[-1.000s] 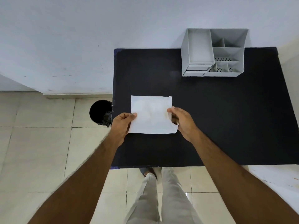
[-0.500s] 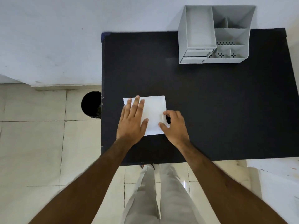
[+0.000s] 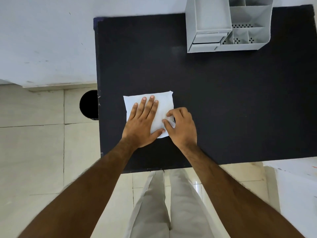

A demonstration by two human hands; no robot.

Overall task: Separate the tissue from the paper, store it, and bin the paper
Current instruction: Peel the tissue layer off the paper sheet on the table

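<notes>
**Peel starting at the right edge, layers not yet apart**

Left hand [image 3: 143,123] lies flat, fingers spread, pinning the white sheet [image 3: 163,104] to the black table [image 3: 223,103]. It presses, it doesn't grip. Right hand [image 3: 181,127] is curled at the sheet's right edge, thumb and forefinger pinching a lifted bit of it. Can't tell which layer is tissue and which is paper; it reads as one white square near the table's left side.

Risks, as I judge them:
- Thin tissue could tear if the pinch pulls fast or catches both layers.
- If the left hand eases off, the whole sheet may slide on the smooth top instead of splitting.

Surroundings: matte table against a pale wall. Grey organizer [image 3: 228,24] at the far right, well apart from the sheet, likely storage. Dark round bin [image 3: 88,103] on the tiled floor just beside the table's left edge.
</notes>
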